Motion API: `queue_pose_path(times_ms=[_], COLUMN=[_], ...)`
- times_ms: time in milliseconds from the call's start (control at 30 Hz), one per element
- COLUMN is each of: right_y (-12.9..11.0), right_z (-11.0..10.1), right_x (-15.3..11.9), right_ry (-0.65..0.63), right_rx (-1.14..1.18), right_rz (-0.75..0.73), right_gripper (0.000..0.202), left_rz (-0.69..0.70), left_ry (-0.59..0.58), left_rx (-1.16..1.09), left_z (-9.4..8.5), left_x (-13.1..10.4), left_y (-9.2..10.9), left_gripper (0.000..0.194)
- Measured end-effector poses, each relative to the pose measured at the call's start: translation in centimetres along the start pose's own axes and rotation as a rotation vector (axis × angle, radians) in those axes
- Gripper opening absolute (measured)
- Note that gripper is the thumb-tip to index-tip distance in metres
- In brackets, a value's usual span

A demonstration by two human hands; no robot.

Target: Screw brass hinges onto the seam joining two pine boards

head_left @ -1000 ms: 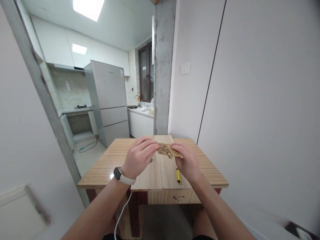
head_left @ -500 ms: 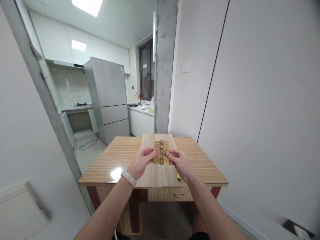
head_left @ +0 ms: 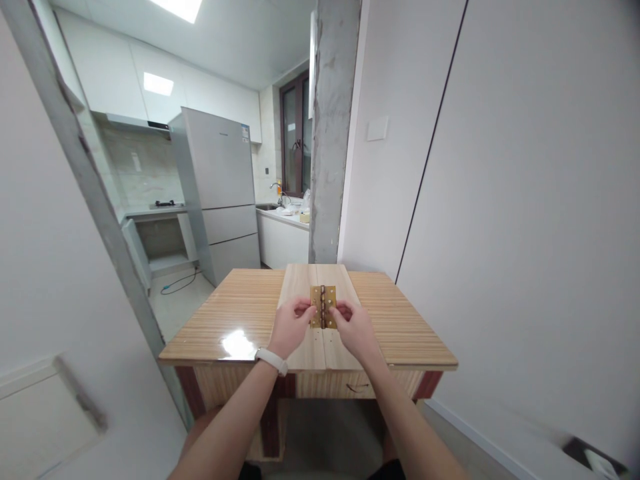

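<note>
A brass-coloured hinge point(head_left: 323, 307) is spread flat, its knuckle running up and down and screw holes showing in both leaves. My left hand point(head_left: 295, 325) pinches the edge of the left leaf between thumb and fingers. On the other side, my right hand point(head_left: 353, 327) grips the right leaf in the same way. Beneath the hinge lie two pale wooden boards point(head_left: 303, 357) set side by side, with small dark holes near their seam. Whether the hinge touches the boards or hovers just above them I cannot tell.
The boards rest on a striped wooden table point(head_left: 230, 307) with a drawer point(head_left: 345, 387) at its front. A grey pillar point(head_left: 330, 133) and a white wall point(head_left: 525, 200) rise behind and to the right. Further back stands a fridge point(head_left: 220, 167).
The hinge has moved slightly down and away, closer to the boards, with both hands still on it. The yellow-and-black tool near my right hand is now out of sight.
</note>
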State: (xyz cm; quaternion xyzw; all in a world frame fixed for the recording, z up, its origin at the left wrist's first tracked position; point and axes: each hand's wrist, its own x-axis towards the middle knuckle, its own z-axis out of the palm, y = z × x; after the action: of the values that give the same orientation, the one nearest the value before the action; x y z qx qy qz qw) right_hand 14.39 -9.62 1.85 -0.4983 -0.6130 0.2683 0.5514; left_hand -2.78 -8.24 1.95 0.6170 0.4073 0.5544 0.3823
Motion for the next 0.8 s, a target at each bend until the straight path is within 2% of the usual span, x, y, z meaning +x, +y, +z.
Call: queue_pose_path(times_ms=[100,200,333,467,533,667,800], right_y=[0.5,1.3,3.6,6.1,7.1,8.4,8.9], right_z=[-1.1,-1.5,-0.7,0.7,1.3,2.3,2.9], right_x=[1.0,1.9,3.0,3.4,3.3,3.1,3.3], right_ry=[-0.140,-0.205,-0.140,-0.129,-0.143,-0.163,-0.183], right_rx=[0.261,0.343,0.145,-0.315,-0.525,-0.713,-0.798], right_rz=[0.167,0.216,0.246,0.241,0.243,0.282,0.280], right_gripper=[0.043,0.047,0.037,0.015,0.011,0.014,0.017], left_rz=[-0.174,-0.218,-0.224,-0.294,-0.330,-0.264,-0.198], left_ry=[-0.140,-0.158,-0.115,-0.044,-0.026,-0.009,-0.014], left_rx=[-0.346,-0.437,-0.291,-0.075,0.060,0.348,0.419], left_z=[-0.8,-1.0,-0.1,1.4,1.9,2.6,2.9], left_x=[0.4,1.0,2.3,2.9,2.8,2.6,2.8], left_y=[-0.5,-1.4,-4.6,-9.2,-10.9,-12.5,-12.8], left_gripper=[0.035,0.044,0.046,0.032,0.023,0.011,0.007])
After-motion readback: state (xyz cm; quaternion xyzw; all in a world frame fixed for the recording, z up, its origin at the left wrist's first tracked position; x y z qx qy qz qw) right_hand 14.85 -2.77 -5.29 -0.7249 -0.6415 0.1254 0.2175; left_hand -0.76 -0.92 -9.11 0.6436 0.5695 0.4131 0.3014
